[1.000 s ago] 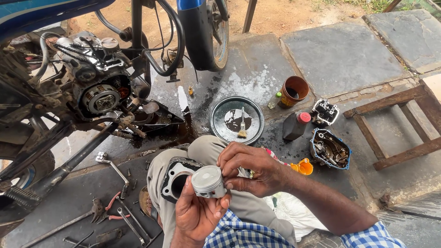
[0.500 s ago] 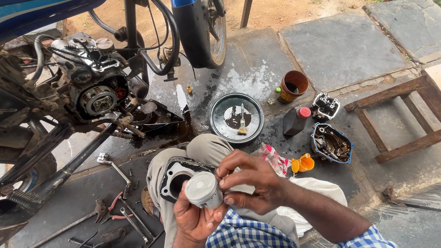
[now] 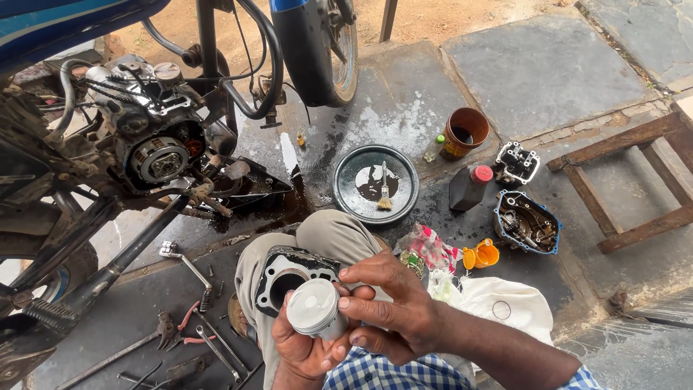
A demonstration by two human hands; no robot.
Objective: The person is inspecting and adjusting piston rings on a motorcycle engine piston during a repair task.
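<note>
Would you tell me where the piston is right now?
In the head view, low centre: the piston is held in the left hand, right hand touching it, above the cylinder block.

An open-air motorcycle repair spot on oil-stained stone paving. A stripped motorcycle engine (image 3: 155,155) stands exposed; below it lie wrenches and pliers (image 3: 195,328), to its right an oily drain pan (image 3: 375,184), an oil bottle (image 3: 469,188) and removed engine covers (image 3: 527,220).

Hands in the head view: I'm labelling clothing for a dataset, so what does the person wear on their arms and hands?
Both hands are bare: no gloves, and no rings or watch that I can see. The left hand shows only to the wrist. The right hand leads to a bare forearm. A blue-and-white checked shirt sleeve starts near the elbow, at the frame's lower edge.
</note>
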